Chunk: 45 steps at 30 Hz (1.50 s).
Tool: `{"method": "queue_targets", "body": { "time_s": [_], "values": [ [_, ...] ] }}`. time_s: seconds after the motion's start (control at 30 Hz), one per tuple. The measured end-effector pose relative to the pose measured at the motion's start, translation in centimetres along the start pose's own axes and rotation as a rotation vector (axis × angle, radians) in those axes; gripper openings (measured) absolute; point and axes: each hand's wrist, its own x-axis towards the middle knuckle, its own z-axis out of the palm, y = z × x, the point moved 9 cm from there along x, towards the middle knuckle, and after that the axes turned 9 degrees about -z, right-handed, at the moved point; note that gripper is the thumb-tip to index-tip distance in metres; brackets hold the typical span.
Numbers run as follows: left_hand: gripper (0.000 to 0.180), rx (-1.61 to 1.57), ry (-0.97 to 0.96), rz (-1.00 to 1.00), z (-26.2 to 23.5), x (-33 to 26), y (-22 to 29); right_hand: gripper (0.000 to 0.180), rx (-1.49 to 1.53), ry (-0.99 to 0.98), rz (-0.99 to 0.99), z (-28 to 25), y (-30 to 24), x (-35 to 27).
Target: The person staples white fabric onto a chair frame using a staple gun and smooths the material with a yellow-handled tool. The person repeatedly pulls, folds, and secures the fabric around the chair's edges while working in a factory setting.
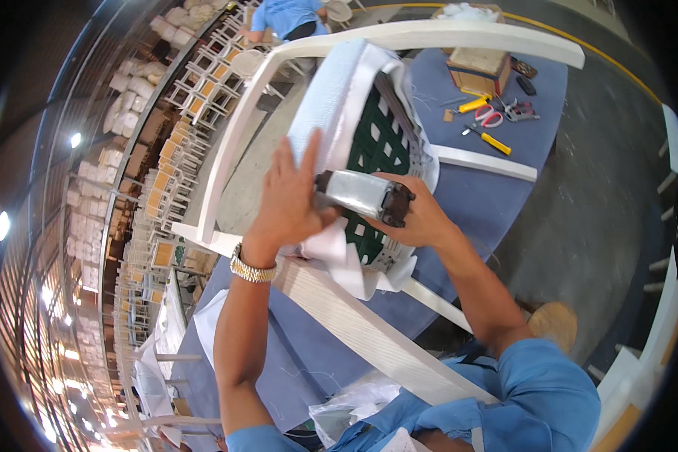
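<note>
A pale wooden chair frame lies on its side on the blue-grey table. Its seat is wrapped in light blue fabric with a loose white edge, and dark green webbing crosses the underside. My right hand grips a silver and black staple gun, whose nose points left at the seat's edge. Against the light blue fabric rests my left hand, fingers spread, close beside the nose. Whether the nose touches the fabric, I cannot tell.
Scissors, yellow-handled tools and pliers lie on the table's far right, near a cardboard box. A clear plastic bag is close to my body. Beyond, a person in blue stands near rows of chairs.
</note>
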Motion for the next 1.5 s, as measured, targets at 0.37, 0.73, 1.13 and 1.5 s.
{"method": "queue_targets", "body": {
  "time_s": [0.37,0.73,1.13,1.5],
  "values": [
    [0.092,-0.741,-0.204,-0.338,3.4,0.6,-11.4,0.034,0.191,0.304,0.153,-0.6,0.9,-3.6],
    [0.108,-0.329,-0.053,-0.297,0.2,-1.2,-5.3,0.046,0.054,0.167,-0.106,0.0,-1.1,-1.2],
    [0.104,-0.155,-0.049,-0.350,0.7,-1.4,-4.7,0.046,0.053,-0.016,0.025,1.2,0.0,-1.1],
    [0.108,-0.126,-0.094,-0.331,0.7,-1.2,-3.7,0.048,0.130,0.005,-0.046,1.2,-1.0,-1.1]
  ]
}}
